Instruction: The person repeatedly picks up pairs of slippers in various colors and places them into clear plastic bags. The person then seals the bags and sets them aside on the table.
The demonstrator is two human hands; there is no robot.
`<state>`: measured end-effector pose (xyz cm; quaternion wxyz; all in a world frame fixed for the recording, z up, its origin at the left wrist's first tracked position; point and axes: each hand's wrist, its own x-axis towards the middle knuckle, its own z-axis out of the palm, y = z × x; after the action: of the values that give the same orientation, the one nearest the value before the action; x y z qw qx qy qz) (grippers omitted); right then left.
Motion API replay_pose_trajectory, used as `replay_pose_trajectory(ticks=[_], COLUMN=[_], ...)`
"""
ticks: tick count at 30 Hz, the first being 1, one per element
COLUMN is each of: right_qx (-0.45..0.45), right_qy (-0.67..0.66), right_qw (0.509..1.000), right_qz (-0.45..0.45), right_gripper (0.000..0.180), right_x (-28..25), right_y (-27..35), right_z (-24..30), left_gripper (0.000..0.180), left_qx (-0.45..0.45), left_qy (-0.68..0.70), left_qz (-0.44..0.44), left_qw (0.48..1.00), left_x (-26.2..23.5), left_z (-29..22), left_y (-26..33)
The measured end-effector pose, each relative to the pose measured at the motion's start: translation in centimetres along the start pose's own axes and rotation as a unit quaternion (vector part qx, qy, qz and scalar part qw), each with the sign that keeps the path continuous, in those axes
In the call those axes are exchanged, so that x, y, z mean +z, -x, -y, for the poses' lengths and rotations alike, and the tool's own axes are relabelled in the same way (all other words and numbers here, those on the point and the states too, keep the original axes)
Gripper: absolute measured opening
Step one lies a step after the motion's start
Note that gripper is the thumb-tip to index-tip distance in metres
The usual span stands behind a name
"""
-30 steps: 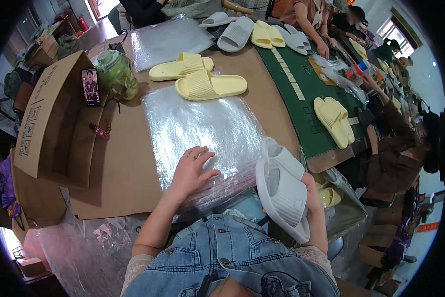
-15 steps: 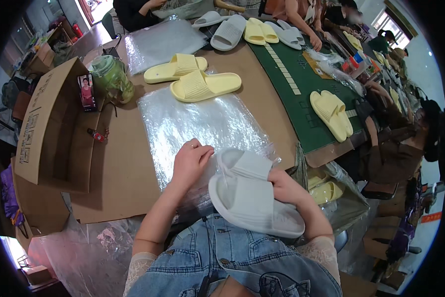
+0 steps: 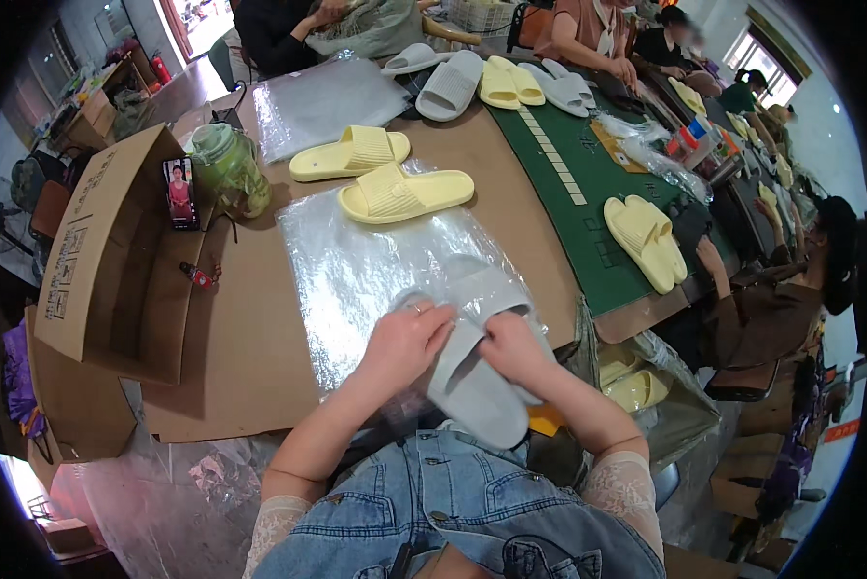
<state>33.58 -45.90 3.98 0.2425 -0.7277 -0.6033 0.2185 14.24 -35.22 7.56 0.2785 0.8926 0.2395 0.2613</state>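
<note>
A pair of pale grey slide slippers [image 3: 481, 405] is between my hands above the front edge of the table, slightly smeared by motion. My right hand [image 3: 516, 349] grips them at the straps, its fingertips hidden inside. My left hand [image 3: 406, 345], a ring on one finger, closes on the end of the nearer slipper. Beneath and beyond lies a stack of clear plastic bags [image 3: 332, 275]. Two yellow slippers, one nearer [image 3: 409, 196] and one farther [image 3: 351, 154], rest at the far end of the stack.
On my left stand an open cardboard box [image 3: 115, 261], a phone [image 3: 179, 193] and a green-lidded jar [image 3: 226, 169]. More bags [image 3: 327, 101] lie at the back. A green mat [image 3: 568, 174] at right holds yellow slippers [image 3: 643, 241]. Other people sit along the far and right sides.
The grey slippers have turned and tipped, toward a steeper angle. My left hand has moved right onto them, and my right hand has shifted left and inward.
</note>
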Motion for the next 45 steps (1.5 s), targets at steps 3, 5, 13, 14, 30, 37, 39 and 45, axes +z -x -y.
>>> replay_pose_trajectory(ticks=[3, 5, 13, 14, 30, 37, 39, 45], right_qx=[-0.047, -0.043, -0.05, -0.035, 0.016, 0.044, 0.032, 0.074], right_qy=[-0.047, -0.026, -0.059, -0.047, -0.021, -0.04, -0.034, -0.217], right_qw=[0.998, 0.999, 0.992, 0.994, 0.992, 0.985, 0.985, 0.964], right_qz=[0.017, -0.011, -0.101, -0.093, -0.125, -0.164, -0.165, -0.137], right_gripper=[0.021, 0.021, 0.019, 0.019, 0.018, 0.017, 0.017, 0.014], right_x=[1.4, 2.1, 2.8, 2.4, 1.5, 1.9, 1.5, -0.3], right_y=[-1.0, -2.2, -3.7, -3.6, -2.3, -3.1, -2.6, -2.0], right_z=[0.5, 0.3, 0.9, 0.9, 0.2, 0.6, 0.6, 2.5], left_gripper=[0.02, 0.023, 0.021, 0.019, 0.036, 0.037, 0.042, 0.045], left_qx=[0.028, 0.047, 0.029, 0.022, 0.011, 0.038, 0.019, -0.086], left_qy=[0.03, 0.053, -0.036, -0.074, -0.141, -0.058, -0.081, -0.077], left_qz=[-0.006, -0.001, -0.05, -0.051, -0.153, -0.144, -0.162, -0.227], left_qw=[0.999, 0.998, 0.998, 0.996, 0.978, 0.987, 0.983, 0.967], left_x=[0.7, 0.8, -1.5, -1.9, -1.9, -1.4, -2.0, -1.3], left_z=[-1.2, -1.8, -2.3, -2.2, 0.5, -1.9, -1.3, 2.0], left_y=[0.6, 0.8, 1.3, 1.4, 3.4, 4.4, 4.6, 3.5])
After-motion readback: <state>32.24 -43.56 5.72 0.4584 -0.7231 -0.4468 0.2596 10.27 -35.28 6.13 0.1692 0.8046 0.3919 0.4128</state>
